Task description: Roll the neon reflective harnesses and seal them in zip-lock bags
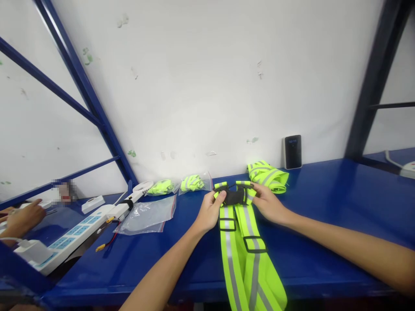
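Note:
Both hands are at a black plastic buckle on a fluorescent yellow-green reflective strap with grey stripes. My left hand grips the buckle's left side, thumb on top. On its right side, my right hand is closed around the strap end by the buckle, its fingertips partly hidden. The buckle's two halves look joined or nearly so; I cannot tell which. Below it, two black slider frames sit on the webbing, which hangs over the front edge of the blue table.
Behind my hands lies a folded reflective strap near a black device. To the left are bagged straps, a clear zip bag, a white power strip and a yellow-ended cable. Another person's hand is far left.

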The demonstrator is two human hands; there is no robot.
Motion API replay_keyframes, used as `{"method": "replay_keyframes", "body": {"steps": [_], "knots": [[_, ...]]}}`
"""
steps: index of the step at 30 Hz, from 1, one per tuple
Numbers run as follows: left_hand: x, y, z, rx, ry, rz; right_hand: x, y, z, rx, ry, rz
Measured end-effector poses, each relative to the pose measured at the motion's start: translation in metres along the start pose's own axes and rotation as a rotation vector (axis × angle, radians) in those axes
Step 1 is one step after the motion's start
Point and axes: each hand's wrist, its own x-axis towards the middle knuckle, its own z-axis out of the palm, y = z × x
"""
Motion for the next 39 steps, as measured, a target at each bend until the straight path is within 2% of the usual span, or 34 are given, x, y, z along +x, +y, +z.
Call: {"method": "replay_keyframes", "body": {"steps": [2, 5, 7, 13, 19, 21, 24, 26, 29, 34, 36, 39], "knots": [[-0.002, 0.002, 0.0, -0.031, -0.055, 0.036, 0.0, 0.0, 0.003, 0.034, 0.03, 0.029], [-0.006, 0.006, 0.0, -0.123, -0.203, 0.07, 0.0, -0.002, 0.006, 0.092, 0.083, 0.084], [-0.007, 0.006, 0.0, -0.132, -0.236, 0.078, 0.0, -0.002, 0.008, 0.126, 0.105, 0.116], [-0.003, 0.0, 0.002, -0.077, -0.085, 0.131, -0.003, -0.004, 0.015, 0.214, 0.145, 0.245], [0.001, 0.011, 0.002, -0.143, -0.04, 0.147, -0.001, -0.018, 0.023, 0.431, 0.17, 0.362], [0.002, 0.014, 0.002, -0.179, -0.02, 0.123, 0.003, -0.023, 0.024, 0.488, 0.166, 0.412], [0.004, 0.018, -0.001, -0.265, -0.054, 0.035, 0.011, -0.028, 0.027, 0.544, 0.138, 0.452], [0.007, 0.021, -0.003, -0.306, -0.077, -0.026, 0.015, -0.028, 0.03, 0.548, 0.132, 0.439], [0.015, 0.023, -0.004, -0.309, -0.044, -0.055, 0.02, -0.022, 0.032, 0.486, 0.169, 0.384], [0.027, 0.021, 0.001, -0.284, -0.076, -0.12, 0.023, -0.004, 0.025, 0.234, 0.235, 0.237], [0.029, 0.019, 0.005, -0.232, -0.043, -0.081, 0.023, 0.001, 0.022, 0.135, 0.263, 0.175], [0.026, 0.014, 0.013, -0.101, 0.087, 0.017, 0.023, 0.006, 0.021, 0.053, 0.289, 0.142]]}}
